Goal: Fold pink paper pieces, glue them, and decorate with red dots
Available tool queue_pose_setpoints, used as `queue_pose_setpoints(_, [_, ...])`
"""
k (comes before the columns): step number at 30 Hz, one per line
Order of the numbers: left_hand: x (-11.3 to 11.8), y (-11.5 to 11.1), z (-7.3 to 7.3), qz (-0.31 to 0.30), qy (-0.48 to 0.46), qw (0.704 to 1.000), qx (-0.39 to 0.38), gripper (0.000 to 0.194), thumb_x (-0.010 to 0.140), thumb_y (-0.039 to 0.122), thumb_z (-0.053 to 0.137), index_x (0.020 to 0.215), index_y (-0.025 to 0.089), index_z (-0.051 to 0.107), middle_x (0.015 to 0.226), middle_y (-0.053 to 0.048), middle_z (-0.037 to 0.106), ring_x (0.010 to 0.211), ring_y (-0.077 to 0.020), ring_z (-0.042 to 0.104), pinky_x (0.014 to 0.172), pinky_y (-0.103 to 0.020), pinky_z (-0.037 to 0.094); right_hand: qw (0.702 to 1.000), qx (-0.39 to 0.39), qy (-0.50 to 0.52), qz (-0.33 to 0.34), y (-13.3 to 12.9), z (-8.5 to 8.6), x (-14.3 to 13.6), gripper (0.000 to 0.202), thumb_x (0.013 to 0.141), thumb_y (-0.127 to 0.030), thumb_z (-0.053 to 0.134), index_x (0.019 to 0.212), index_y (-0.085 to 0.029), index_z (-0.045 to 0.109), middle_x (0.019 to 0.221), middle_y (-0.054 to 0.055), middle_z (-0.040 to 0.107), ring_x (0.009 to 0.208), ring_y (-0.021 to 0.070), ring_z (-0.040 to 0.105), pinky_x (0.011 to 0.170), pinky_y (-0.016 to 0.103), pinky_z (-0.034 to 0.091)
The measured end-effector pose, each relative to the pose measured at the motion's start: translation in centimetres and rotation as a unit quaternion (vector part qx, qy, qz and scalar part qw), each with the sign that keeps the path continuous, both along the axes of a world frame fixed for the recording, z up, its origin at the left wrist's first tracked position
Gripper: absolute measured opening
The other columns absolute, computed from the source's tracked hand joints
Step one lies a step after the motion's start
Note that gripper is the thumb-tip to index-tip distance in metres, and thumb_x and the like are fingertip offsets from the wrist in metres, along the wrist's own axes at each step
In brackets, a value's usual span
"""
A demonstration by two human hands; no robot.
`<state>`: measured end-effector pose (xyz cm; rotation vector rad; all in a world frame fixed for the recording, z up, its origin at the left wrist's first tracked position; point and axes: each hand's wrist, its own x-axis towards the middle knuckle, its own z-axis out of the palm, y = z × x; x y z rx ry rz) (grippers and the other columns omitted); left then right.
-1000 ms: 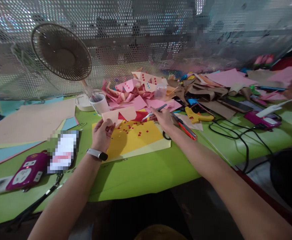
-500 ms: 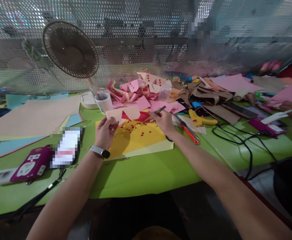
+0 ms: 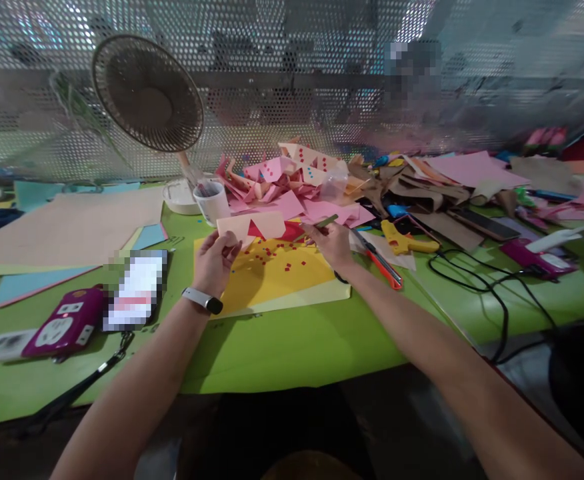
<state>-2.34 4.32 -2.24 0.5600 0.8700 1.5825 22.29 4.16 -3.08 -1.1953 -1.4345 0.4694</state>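
Pinching a pale peach paper piece [image 3: 271, 224], the left hand [image 3: 215, 262] is holding it over a yellow sheet [image 3: 297, 283]. To its right, the right hand [image 3: 335, 246] is gripping tweezers [image 3: 327, 221] near a red paper [image 3: 293, 231]; whether their tips are pinching anything, I cannot tell. Small red squares [image 3: 288, 267] are lying scattered on the yellow sheet. Further right, a cutter knife [image 3: 379, 261] and a glue gun [image 3: 406, 241] are resting on the green surface [image 3: 282, 353]. Behind, pink papers [image 3: 287, 203] are lying in a heap.
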Motion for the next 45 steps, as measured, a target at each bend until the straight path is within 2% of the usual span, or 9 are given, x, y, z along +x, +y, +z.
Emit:
queue_pose_setpoints(6, [0.1,-0.1,0.0,0.009,0.003,1.0,-0.007,0.019,0.069,0.008,0.072,0.085,0.015,0.064,0.078,-0.002,0.068,0.065,-0.0092,0.064,0.074,-0.025,0.057,0.993,-0.016,-0.115,-0.032,0.0,0.0,-0.3,0.045,0.087,-0.064,0.051,0.073,-0.022,0.06,0.057,0.0,0.065,0.055,0.0174,0.068,0.054,0.024,0.051])
queue_pose_setpoints(8, [0.2,0.0,0.0,0.01,0.005,1.0,-0.007,0.018,0.069,0.008,0.072,0.084,0.015,0.064,0.079,-0.002,0.068,0.064,-0.0088,0.064,0.074,-0.025,0.057,0.991,-0.031,-0.126,-0.033,0.2,-0.1,-0.4,0.045,0.087,-0.065,0.05,0.074,-0.023,0.061,0.058,0.001,0.066,0.059,0.0187,0.069,0.054,0.024,0.05])
queue_pose_setpoints(13, [0.1,0.0,0.0,0.005,0.013,1.0,-0.008,0.017,0.07,0.009,0.072,0.084,0.016,0.065,0.078,-0.002,0.068,0.064,-0.0087,0.064,0.073,-0.023,0.057,0.993,-0.064,-0.102,-0.004,0.4,-0.2,-0.3,0.048,0.079,-0.069,0.059,0.069,-0.022,0.06,0.062,0.003,0.069,0.06,0.0208,0.071,0.053,0.025,0.051])
queue_pose_setpoints(17, [0.1,-0.1,0.0,0.004,0.01,1.0,-0.007,0.019,0.068,0.008,0.073,0.083,0.016,0.065,0.077,-0.001,0.068,0.065,-0.0084,0.063,0.073,-0.024,0.057,0.997,-0.081,-0.014,-0.005,0.5,-0.5,0.1,0.048,0.078,-0.068,0.06,0.069,-0.022,0.062,0.059,0.003,0.069,0.059,0.022,0.071,0.051,0.026,0.053])
queue_pose_setpoints(19, [0.1,-0.1,0.0,0.002,0.008,1.0,-0.005,0.019,0.067,0.009,0.074,0.083,0.016,0.065,0.077,-0.001,0.068,0.064,-0.0084,0.063,0.073,-0.023,0.057,0.996,-0.088,-0.003,-0.005,0.5,-0.7,0.2,0.047,0.078,-0.068,0.061,0.069,-0.022,0.062,0.059,0.003,0.069,0.057,0.0221,0.071,0.049,0.027,0.053])
queue_pose_setpoints(27, [0.2,-0.1,-0.1,-0.006,0.004,1.0,0.002,0.017,0.069,0.009,0.072,0.083,0.016,0.065,0.08,-0.002,0.069,0.067,-0.0095,0.065,0.07,-0.023,0.057,0.99,-0.016,-0.134,-0.029,0.2,-0.8,-0.4,0.042,0.085,-0.061,0.057,0.069,-0.022,0.063,0.062,0.002,0.069,0.062,0.0199,0.069,0.061,0.027,0.052])
queue_pose_setpoints(31, [0.2,-0.2,0.0,-0.006,0.01,1.0,0.0,0.018,0.068,0.008,0.072,0.083,0.016,0.065,0.08,-0.002,0.069,0.067,-0.0095,0.065,0.07,-0.022,0.057,0.992,-0.015,-0.127,0.002,0.0,-1.0,-0.7,0.042,0.087,-0.06,0.055,0.071,-0.023,0.063,0.061,0.002,0.067,0.061,0.019,0.068,0.061,0.027,0.052])
queue_pose_setpoints(45, [0.4,-0.2,-0.3,-0.008,0.014,1.0,-0.022,0.02,0.066,0.008,0.073,0.083,0.015,0.065,0.081,-0.002,0.069,0.07,-0.0101,0.065,0.07,-0.022,0.056,0.99,-0.014,-0.136,0.017,-0.1,-1.2,-0.9,0.042,0.085,-0.062,0.056,0.071,-0.023,0.064,0.065,0.002,0.07,0.063,0.0191,0.069,0.06,0.026,0.05])
